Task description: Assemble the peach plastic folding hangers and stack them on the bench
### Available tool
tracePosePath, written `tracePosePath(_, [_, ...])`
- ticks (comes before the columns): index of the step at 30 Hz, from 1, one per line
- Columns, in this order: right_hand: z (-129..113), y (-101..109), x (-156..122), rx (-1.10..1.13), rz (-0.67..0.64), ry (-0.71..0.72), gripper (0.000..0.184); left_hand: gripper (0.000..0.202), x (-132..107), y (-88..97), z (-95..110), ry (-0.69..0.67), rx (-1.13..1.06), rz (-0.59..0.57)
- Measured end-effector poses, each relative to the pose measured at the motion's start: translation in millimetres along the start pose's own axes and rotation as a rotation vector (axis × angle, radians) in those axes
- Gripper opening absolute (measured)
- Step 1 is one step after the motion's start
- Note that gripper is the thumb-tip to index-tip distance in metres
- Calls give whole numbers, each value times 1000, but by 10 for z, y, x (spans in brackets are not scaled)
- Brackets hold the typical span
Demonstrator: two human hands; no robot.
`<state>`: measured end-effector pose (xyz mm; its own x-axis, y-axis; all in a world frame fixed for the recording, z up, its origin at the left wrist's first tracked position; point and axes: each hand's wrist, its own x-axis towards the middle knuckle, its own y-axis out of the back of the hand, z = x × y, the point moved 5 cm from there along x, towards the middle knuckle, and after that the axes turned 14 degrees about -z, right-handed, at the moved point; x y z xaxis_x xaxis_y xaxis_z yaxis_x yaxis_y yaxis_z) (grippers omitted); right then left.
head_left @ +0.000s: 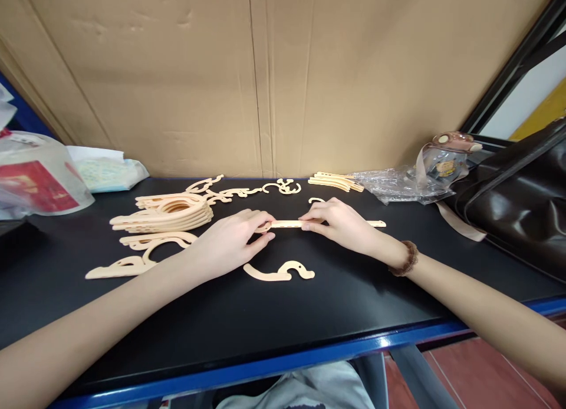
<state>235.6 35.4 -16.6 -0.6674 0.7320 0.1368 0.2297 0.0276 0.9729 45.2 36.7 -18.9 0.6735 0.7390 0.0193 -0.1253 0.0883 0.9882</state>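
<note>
A slim beige plastic hanger bar (pixel 286 224) with slots lies level between both hands, just over the black tabletop. My left hand (pixel 239 238) pinches its left end between thumb and fingers, where a small part of another piece seems to meet it. Farther right, my right hand (pixel 338 225) grips the bar with thumb and fingertips; the bar's end sticks out beyond that hand. A curved hanger hook piece (pixel 278 273) rests in front of the hands. Behind the right hand, a small hook (pixel 316 200) shows partly.
Left of my hands is a stack of folded hangers (pixel 163 214). More hook pieces (pixel 283 187) and bars (pixel 336 181) lie along the cardboard wall (pixel 177 73). A clear plastic bag (pixel 398 184), a bottle (pixel 444 161) and a dark bag (pixel 517 203) stand right.
</note>
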Motion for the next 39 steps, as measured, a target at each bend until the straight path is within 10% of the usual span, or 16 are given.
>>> tracePosePath(9, [38,-12,8,8,-46,50,19,27,11,40,60,-184,109,46])
tracePosePath(27, [158,95,-40,-43,-59,-103,18,27,48,-17,-74,19,-187,10])
tracePosePath(39, [146,32,-25,17,-42,-61,16,19,35,-68,18,-95,-243,-60])
